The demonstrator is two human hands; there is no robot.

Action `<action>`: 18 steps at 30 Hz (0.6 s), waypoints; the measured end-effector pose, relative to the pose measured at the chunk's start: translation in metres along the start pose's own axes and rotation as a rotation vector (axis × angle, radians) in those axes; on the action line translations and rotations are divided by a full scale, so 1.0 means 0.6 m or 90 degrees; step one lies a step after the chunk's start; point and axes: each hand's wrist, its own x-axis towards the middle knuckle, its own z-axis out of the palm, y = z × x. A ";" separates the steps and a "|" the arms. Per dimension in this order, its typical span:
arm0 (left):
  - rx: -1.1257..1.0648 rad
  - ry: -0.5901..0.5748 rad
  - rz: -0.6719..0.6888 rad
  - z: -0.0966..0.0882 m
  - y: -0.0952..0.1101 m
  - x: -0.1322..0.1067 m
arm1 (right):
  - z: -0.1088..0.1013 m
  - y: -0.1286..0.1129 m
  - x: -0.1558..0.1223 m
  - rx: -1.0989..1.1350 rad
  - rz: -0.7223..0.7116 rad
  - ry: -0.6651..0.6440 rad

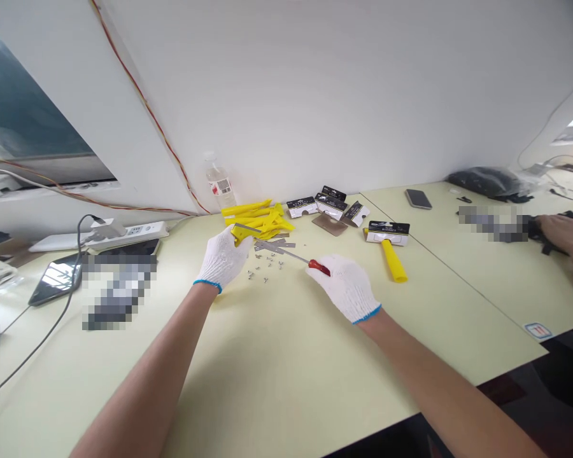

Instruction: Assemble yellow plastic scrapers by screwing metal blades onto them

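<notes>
In a white knitted glove, my left hand [225,257] is closed around a yellow scraper [240,235] with a thin metal blade along its head. My gloved right hand [346,287] grips a screwdriver [319,267] by its red handle. The shaft points left towards the scraper; whether its tip touches a screw is too small to tell. Under the shaft lie several flat metal blades [286,245]. Small silver screws [266,280] are scattered just in front of them. Behind my left hand is a pile of yellow scraper handles [267,219].
Black-and-white header cards [332,205] lie near the wall. Right of them rests a carded yellow scraper [394,262]. A plastic bottle [221,184] stands behind the pile. A power strip [141,231] and phone [55,280] lie left. Another person's hand [566,230] is far right.
</notes>
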 end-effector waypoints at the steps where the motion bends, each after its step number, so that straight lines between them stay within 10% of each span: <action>1: -0.005 -0.001 -0.002 0.000 0.000 0.000 | 0.000 0.001 -0.001 0.027 0.009 -0.031; 6: -0.013 -0.022 -0.024 -0.001 -0.003 0.001 | 0.001 0.003 -0.009 0.319 0.176 -0.296; 13: -0.012 -0.039 -0.006 -0.002 -0.003 -0.002 | 0.022 0.009 0.000 0.248 0.100 0.033; 18: -0.010 -0.017 0.000 -0.002 -0.004 -0.001 | 0.017 -0.010 -0.001 0.247 0.149 -0.030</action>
